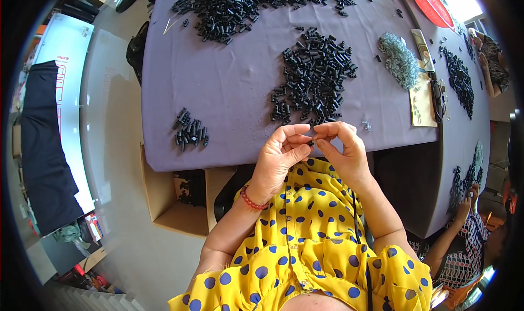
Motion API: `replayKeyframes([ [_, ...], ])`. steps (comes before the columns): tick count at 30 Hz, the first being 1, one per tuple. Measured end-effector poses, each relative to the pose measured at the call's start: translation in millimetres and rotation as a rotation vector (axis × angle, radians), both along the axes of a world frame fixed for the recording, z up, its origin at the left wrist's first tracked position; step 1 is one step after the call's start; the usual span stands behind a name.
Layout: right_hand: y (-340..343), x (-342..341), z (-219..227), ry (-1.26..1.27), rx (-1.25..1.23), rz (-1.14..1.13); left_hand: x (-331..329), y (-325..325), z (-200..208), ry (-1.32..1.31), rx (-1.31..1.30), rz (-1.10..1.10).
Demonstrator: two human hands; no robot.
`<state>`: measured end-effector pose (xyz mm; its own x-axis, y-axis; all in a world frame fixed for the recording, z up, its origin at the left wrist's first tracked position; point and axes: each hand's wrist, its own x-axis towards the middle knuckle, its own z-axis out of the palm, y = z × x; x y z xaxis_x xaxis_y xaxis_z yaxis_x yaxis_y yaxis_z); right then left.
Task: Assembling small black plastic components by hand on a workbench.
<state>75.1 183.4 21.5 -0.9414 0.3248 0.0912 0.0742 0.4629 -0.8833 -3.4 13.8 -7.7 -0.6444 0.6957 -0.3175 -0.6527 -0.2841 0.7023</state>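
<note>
Both hands meet over the table's front edge, fingertips almost touching. My left hand [279, 157] is closed in a pinch around a small black tube-shaped piece [311, 143], mostly covered by the fingers. My right hand [345, 151] pinches at the same spot; whatever lies between its fingertips is too small to make out. Just beyond the hands spreads a pile of short black tube-shaped pieces [316, 73]. To the left sits a smaller group of similar black pieces [190, 131], one with a pale end. A few tiny silvery bits [367, 126] lie right of my right hand.
A larger heap of black pieces [229, 11] covers the far side of the grey-clothed table [218, 76]. At right are a tangled silvery heap [401, 60], a yellowish card [423, 101], eyeglasses [439, 99] and a red basket [434, 5]. A cardboard box [183, 218] stands below. Two people sit along the right.
</note>
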Motion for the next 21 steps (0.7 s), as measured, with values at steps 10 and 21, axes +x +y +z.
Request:
replayKeyframes([
  [10, 1, -2, 1, 0.155, 0.329, 0.079, 0, -1, -3, -0.028, -0.04, 0.002],
  [21, -6, -3, 1, 0.204, 0.556, 0.236, 0, -6, -9, 0.009, -0.073, 0.045],
])
